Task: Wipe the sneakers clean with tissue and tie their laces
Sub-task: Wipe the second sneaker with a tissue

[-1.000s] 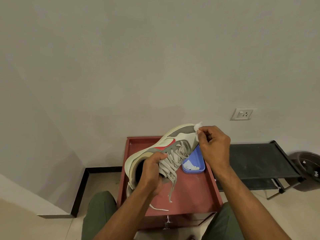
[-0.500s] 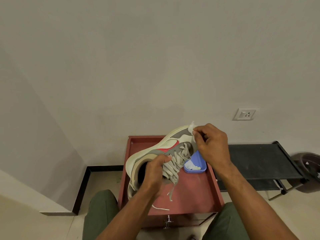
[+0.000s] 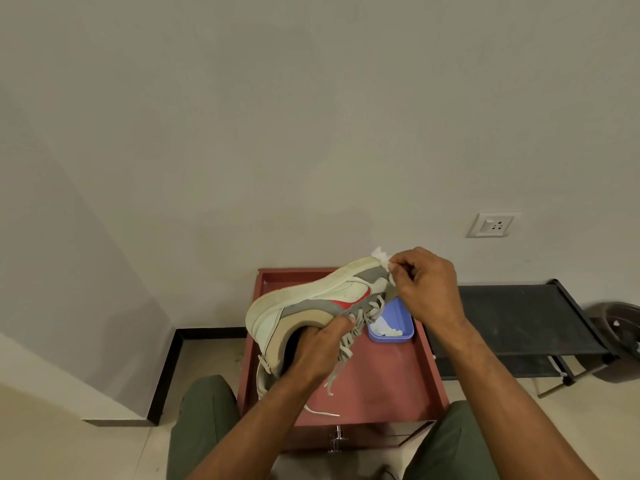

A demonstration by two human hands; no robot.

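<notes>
A cream and grey sneaker [image 3: 311, 299] with a red mark is held up over the red table [image 3: 391, 379], tipped on its side with the toe toward the wall. My left hand [image 3: 318, 351] grips it at the collar, fingers inside the opening. My right hand [image 3: 427, 285] pinches a white tissue [image 3: 381, 254] against the toe. The grey laces [image 3: 360, 323] hang loose and untied. A second sneaker [image 3: 262, 379] lies on the table, mostly hidden under my left hand, with a white lace end [image 3: 322, 412] trailing out.
A blue tray [image 3: 403, 320] holding white tissue pieces sits on the table just under my right hand. A black low rack [image 3: 519, 317] stands to the right, with a dark bin [image 3: 620, 323] beyond it. A wall socket [image 3: 491, 225] is above the rack. My knees flank the table.
The sneaker has rolled further onto its side, showing more sole edge. My right hand with the tissue shifted slightly along the toe.
</notes>
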